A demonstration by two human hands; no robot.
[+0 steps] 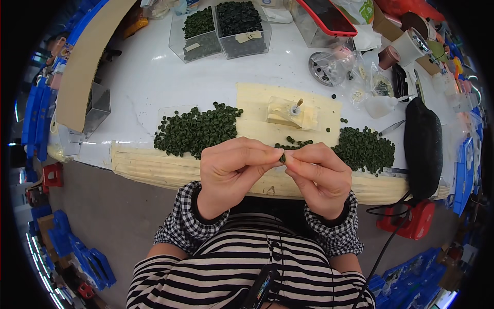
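Observation:
My left hand [226, 172] and my right hand [321, 177] meet at their fingertips above the front edge of the table. Pinched between them is a small dark green round piece [282, 158], mostly covered by the fingers. Just beyond the fingertips lies a short row of like green pieces [293, 144]. A large heap of small green cup-shaped pieces [195, 131] spreads beside my left hand. To the right of my right hand lies a second heap [364, 149]. Farther off, a tape-wrapped block [283, 116] with a short upright peg [297, 106] stands on yellowish tape.
Two clear bins [242, 44] of green and black pieces stand at the back. A red-cased phone [329, 18] rests on a box. Plastic bags [355, 72], a squeeze bottle [380, 106] and tweezers [393, 127] lie at right, near a black padded object [423, 147]. Cardboard [90, 67] rises at left.

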